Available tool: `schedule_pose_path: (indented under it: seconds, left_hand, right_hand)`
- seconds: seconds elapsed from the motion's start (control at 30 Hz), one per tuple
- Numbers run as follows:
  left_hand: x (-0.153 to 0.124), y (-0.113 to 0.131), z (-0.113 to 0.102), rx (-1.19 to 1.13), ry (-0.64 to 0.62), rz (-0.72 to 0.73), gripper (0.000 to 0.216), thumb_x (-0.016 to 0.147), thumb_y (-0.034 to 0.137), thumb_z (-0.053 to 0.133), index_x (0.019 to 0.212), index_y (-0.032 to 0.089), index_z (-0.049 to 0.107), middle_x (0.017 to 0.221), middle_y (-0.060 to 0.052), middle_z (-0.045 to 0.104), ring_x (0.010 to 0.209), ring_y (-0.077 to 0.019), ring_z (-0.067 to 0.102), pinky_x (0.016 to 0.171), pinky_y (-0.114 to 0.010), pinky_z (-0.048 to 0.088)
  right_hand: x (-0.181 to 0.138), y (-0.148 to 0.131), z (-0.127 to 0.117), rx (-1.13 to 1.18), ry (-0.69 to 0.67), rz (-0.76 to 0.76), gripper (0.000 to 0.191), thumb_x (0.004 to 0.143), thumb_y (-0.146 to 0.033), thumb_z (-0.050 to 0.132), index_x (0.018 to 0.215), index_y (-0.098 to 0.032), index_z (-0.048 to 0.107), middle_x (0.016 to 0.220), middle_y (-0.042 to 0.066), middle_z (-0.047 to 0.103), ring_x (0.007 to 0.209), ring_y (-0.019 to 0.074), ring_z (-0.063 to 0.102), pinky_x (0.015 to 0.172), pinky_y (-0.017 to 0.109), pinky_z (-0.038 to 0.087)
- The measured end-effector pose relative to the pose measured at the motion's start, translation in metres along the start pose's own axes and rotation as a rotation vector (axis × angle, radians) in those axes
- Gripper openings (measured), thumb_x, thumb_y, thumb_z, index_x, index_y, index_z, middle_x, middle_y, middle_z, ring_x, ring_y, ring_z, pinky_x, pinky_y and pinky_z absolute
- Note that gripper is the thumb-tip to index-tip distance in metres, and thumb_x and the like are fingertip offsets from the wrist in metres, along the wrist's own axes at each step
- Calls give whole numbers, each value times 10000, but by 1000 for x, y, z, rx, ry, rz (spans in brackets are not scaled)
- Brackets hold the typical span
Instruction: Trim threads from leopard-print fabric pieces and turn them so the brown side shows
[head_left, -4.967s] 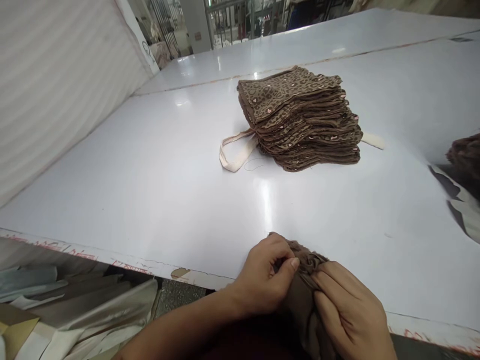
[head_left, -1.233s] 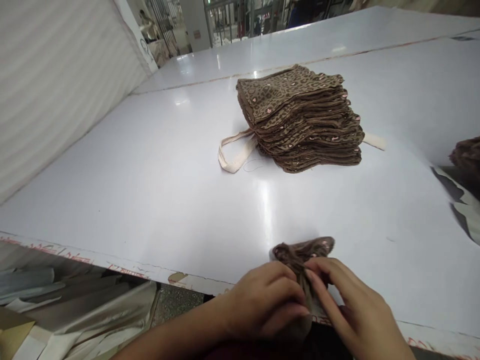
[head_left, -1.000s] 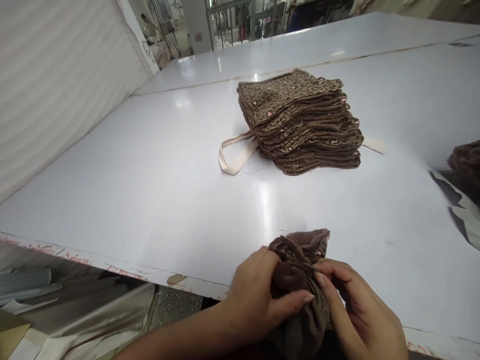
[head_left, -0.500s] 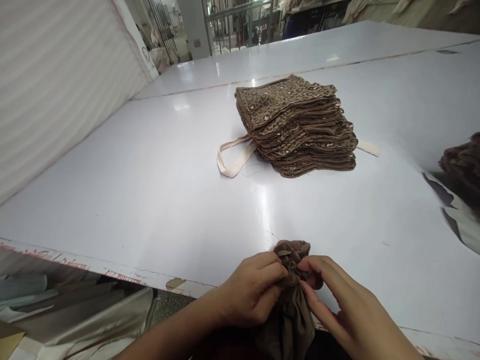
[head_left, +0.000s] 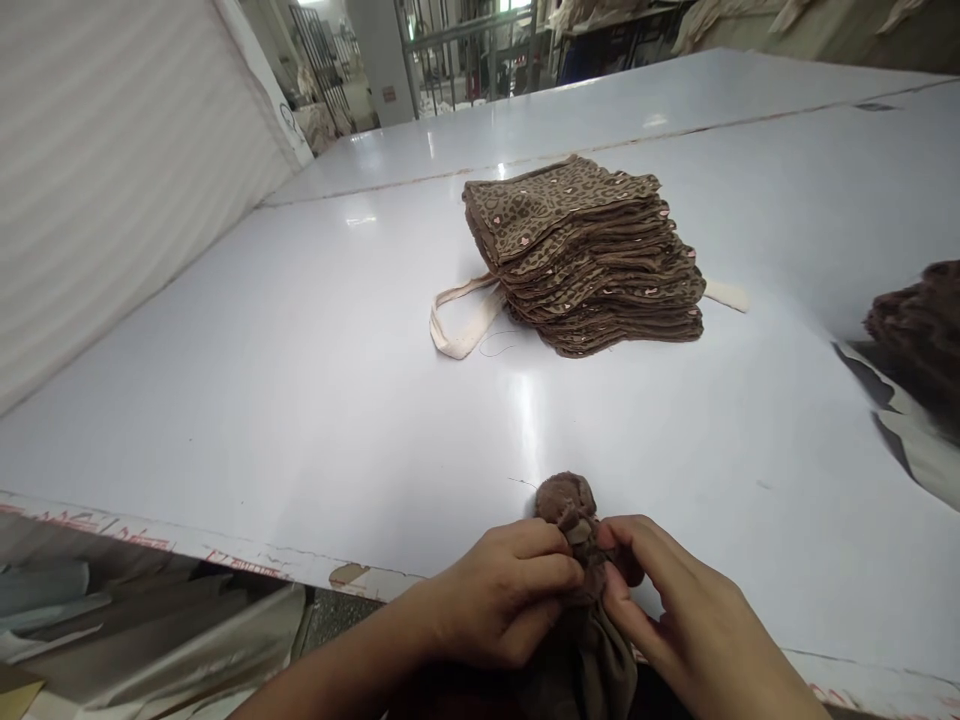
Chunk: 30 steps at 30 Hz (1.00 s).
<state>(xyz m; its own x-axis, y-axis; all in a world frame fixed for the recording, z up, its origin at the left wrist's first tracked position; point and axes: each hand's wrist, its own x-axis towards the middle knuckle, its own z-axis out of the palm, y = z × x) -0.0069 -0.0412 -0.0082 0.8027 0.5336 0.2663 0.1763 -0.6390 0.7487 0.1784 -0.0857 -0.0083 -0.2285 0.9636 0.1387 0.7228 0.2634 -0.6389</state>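
At the table's near edge, both hands grip one bunched piece of brown fabric [head_left: 562, 497]. My left hand [head_left: 517, 590] is closed on its gathered middle, fingers curled over the cloth. From the other side, my right hand [head_left: 652, 585] pinches the same spot between thumb and fingers. A fuzzy rolled end sticks out above the hands, while smoother cloth hangs down below them. What lies under the fingertips is hidden. Farther off rests a stack of leopard-print fabric pieces [head_left: 592, 250], with a cream strap [head_left: 457, 345] coming out from beneath it.
A broad white table [head_left: 337, 380] spreads out in front. Dark brown fuzzy cloth [head_left: 922, 325] lies at the right edge. On the left rises a big roll of white material [head_left: 135, 160]. Fabric rolls [head_left: 165, 630] sit below the table, and metal railings [head_left: 472, 50] stand behind.
The fuzzy upper end of the brown fabric has turned and tipped left, showing a rounder roll. Both hands keep their hold on it. The view has shifted slightly.
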Motion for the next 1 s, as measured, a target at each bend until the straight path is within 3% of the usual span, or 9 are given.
schedule_pose_path:
  seconds: [0.23,0.37,0.5,0.63,0.7,0.83,0.93,1.0]
  left_hand:
    - [-9,7,6,154,96,-146,155,821,163,383,704,165,485,668,-30,478,599,-125,413,533,-238,337]
    - [-6,12,-4,-71,76,-424,150,860,258,433,889,170,552,849,-43,574,785,-156,510,688,-260,413]
    - [2,14,-2,-315,150,-614,415,747,430,626,1060,179,520,1000,-50,593,883,-189,541,757,-298,441]
    - [8,10,9,-550,253,-611,217,851,309,495,971,145,572,892,-45,610,823,-165,560,740,-289,448]
    - [9,7,11,-676,253,-580,196,857,267,478,939,132,595,871,-50,609,821,-161,560,742,-283,445]
    - [12,4,11,-936,240,-552,206,839,249,512,955,114,615,868,-61,620,839,-163,565,801,-302,435]
    - [12,2,13,-990,322,-578,197,827,274,537,914,117,618,840,-51,615,822,-157,563,786,-290,437]
    - [11,2,15,-945,388,-605,197,827,296,537,876,121,613,810,-42,605,796,-151,554,748,-273,439]
  right_hand:
    - [-2,4,1,-135,173,-44,125,828,-200,464,950,-225,475,802,12,588,621,115,596,480,193,468]
    - [0,2,5,-110,199,21,78,835,-240,474,911,-240,460,715,-25,568,540,101,585,444,189,445]
    - [2,-5,8,25,242,58,63,828,-273,486,886,-250,483,673,-36,534,497,89,542,374,169,400]
    - [2,-2,4,283,185,290,160,832,-356,499,934,-244,550,702,-14,565,550,104,553,328,148,375]
    - [3,4,1,399,131,390,215,818,-399,521,944,-230,565,743,5,606,650,136,609,417,164,455]
    - [4,9,-2,581,60,420,246,812,-415,542,944,-209,560,791,26,652,735,157,645,656,235,540]
    - [2,3,1,431,183,384,198,821,-388,539,939,-228,544,781,16,620,697,135,625,496,164,499]
    - [-2,-3,3,225,270,258,121,837,-338,522,909,-247,555,832,23,595,713,127,602,407,140,437]
